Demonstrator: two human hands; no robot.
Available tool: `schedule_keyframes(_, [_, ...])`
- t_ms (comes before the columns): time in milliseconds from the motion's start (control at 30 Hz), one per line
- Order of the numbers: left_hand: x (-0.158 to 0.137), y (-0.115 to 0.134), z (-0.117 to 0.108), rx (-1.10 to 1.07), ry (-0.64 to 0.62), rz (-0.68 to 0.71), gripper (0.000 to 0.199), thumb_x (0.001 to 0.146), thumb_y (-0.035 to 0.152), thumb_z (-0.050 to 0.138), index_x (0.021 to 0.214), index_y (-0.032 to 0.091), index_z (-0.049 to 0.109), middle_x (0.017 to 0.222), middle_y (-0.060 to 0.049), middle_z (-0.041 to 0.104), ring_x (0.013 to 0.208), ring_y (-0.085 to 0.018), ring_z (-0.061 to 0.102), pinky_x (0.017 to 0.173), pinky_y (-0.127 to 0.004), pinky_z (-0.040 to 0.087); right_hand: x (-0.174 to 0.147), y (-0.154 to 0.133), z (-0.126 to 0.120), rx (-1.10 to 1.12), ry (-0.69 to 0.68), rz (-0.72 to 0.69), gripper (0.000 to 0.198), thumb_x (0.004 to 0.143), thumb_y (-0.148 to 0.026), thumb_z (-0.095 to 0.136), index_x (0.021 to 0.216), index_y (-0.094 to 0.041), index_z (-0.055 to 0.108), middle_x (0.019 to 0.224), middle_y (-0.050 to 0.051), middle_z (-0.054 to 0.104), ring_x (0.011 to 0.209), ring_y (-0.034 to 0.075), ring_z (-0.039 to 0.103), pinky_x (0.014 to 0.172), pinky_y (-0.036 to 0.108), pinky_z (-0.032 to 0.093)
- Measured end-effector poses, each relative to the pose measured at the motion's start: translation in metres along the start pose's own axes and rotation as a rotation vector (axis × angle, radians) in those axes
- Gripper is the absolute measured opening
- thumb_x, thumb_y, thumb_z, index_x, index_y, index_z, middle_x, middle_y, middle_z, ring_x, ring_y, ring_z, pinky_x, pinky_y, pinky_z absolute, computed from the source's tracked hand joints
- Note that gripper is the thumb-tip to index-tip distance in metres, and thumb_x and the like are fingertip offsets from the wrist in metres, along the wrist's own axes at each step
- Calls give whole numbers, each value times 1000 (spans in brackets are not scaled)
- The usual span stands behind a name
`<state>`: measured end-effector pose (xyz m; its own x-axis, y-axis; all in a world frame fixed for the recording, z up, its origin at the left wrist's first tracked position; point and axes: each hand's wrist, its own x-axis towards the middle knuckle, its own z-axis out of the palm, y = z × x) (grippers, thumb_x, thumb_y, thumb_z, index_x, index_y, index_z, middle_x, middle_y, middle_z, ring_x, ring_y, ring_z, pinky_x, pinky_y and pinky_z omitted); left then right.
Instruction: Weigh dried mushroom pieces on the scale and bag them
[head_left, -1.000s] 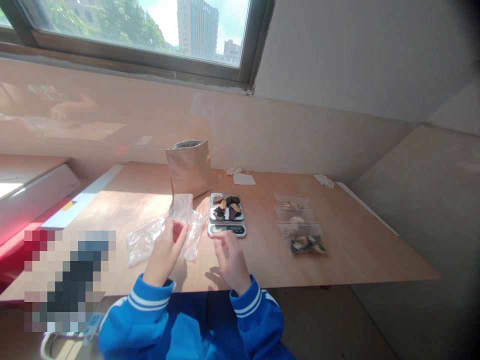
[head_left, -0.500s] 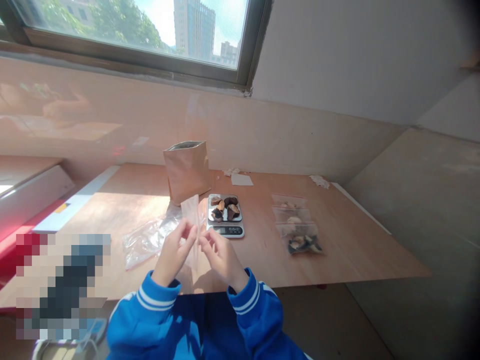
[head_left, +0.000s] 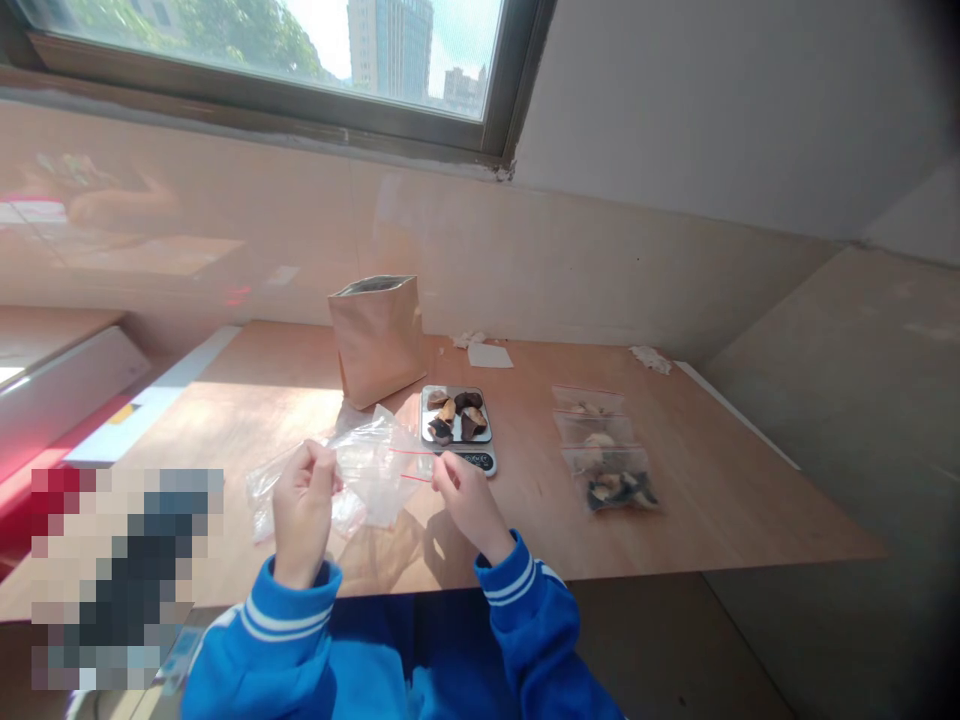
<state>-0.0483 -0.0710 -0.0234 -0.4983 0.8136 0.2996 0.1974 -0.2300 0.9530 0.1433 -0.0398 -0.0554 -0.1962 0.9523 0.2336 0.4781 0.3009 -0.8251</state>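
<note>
My left hand (head_left: 301, 508) and my right hand (head_left: 465, 500) hold one clear zip bag (head_left: 379, 470) stretched between them above the wooden table (head_left: 712, 500). The bag lies sideways, with its red strip toward my right hand. Just behind my right hand stands a small digital scale (head_left: 459, 432) with several dark and tan dried pieces (head_left: 457, 412) on its steel plate. More clear bags (head_left: 270, 490) lie in a loose heap on the table under my left hand.
A tan paper pouch (head_left: 379, 335) stands open behind the scale. Three filled clear bags (head_left: 607, 460) lie in a row to the right. A white paper scrap (head_left: 489, 354) and crumpled bits (head_left: 649, 358) lie near the back wall. A pixelated patch (head_left: 124, 570) covers the lower left.
My left hand first held the bag upright alone. My right hand came off the table and took its other side. Both hands moved apart, turning the bag sideways and stretching it.
</note>
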Motion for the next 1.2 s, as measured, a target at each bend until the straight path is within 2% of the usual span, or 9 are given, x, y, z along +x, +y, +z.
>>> schedule_keyframes(67, [7, 3, 6, 39, -30, -37, 31, 82, 33, 56, 57, 20, 43, 52, 6, 38, 51, -10, 37, 50, -22, 31, 9, 10, -12, -49, 41, -99, 25, 97, -30, 40, 81, -21, 57, 86, 4, 61, 85, 18, 58, 78, 30, 46])
schedule_keyframes(167, [21, 4, 24, 92, -26, -62, 30, 78, 30, 55, 54, 20, 40, 51, 6, 35, 51, -10, 35, 49, -22, 28, 23, 31, -28, -245, 170, -160, 26, 96, -31, 45, 115, -23, 60, 123, 11, 55, 120, 25, 49, 104, 43, 39])
schedule_keyframes(233, [34, 3, 39, 109, -36, -62, 30, 76, 27, 53, 51, 20, 38, 50, 5, 35, 52, -10, 36, 51, -22, 29, 32, 48, -35, -376, 178, -153, 33, 95, -30, 47, 126, -25, 58, 137, 13, 47, 130, 28, 42, 108, 47, 35])
schedule_keyframes(300, [48, -2, 55, 137, -47, -70, 32, 75, 26, 53, 49, 21, 36, 47, 5, 35, 52, -10, 36, 52, -23, 29, 39, 63, -37, -457, 148, -146, 36, 95, -30, 48, 130, -27, 57, 142, 13, 43, 133, 29, 39, 108, 48, 37])
schedule_keyframes(433, [67, -17, 82, 165, -72, -81, 35, 77, 31, 52, 49, 21, 35, 46, 5, 34, 51, -11, 36, 52, -24, 28, 49, 80, -33, -499, 158, -108, 35, 94, -32, 50, 128, -27, 60, 138, 13, 47, 131, 30, 42, 105, 49, 39])
schedule_keyframes(567, [67, -41, 95, 147, -79, -93, 35, 80, 33, 50, 49, 21, 36, 47, 5, 38, 52, -11, 38, 54, -24, 29, 56, 82, -26, -464, 183, -58, 36, 91, -34, 56, 125, -26, 60, 130, 12, 53, 122, 29, 47, 103, 47, 40])
schedule_keyframes(767, [51, -69, 100, -16, -155, -11, 39, 87, 43, 48, 57, 22, 35, 52, 6, 37, 52, -11, 37, 54, -23, 32, 59, 81, -21, -460, 225, -23, 29, 90, -30, 57, 117, -23, 63, 120, 11, 57, 112, 28, 49, 99, 43, 39])
schedule_keyframes(1000, [41, -84, 105, -2, -191, 20, 42, 89, 48, 46, 60, 22, 30, 54, 6, 32, 52, -10, 31, 53, -24, 30, 58, 84, -17, -536, 285, -58, 32, 90, -15, 43, 115, -17, 63, 109, 13, 61, 100, 28, 50, 92, 44, 41])
schedule_keyframes(1200, [41, -90, 102, 38, -205, 35, 39, 92, 45, 43, 63, 23, 31, 57, 5, 32, 56, -10, 33, 55, -26, 30, 61, 92, -29, -351, 270, -60, 37, 85, -8, 35, 112, -18, 60, 107, 13, 57, 101, 25, 55, 92, 43, 47])
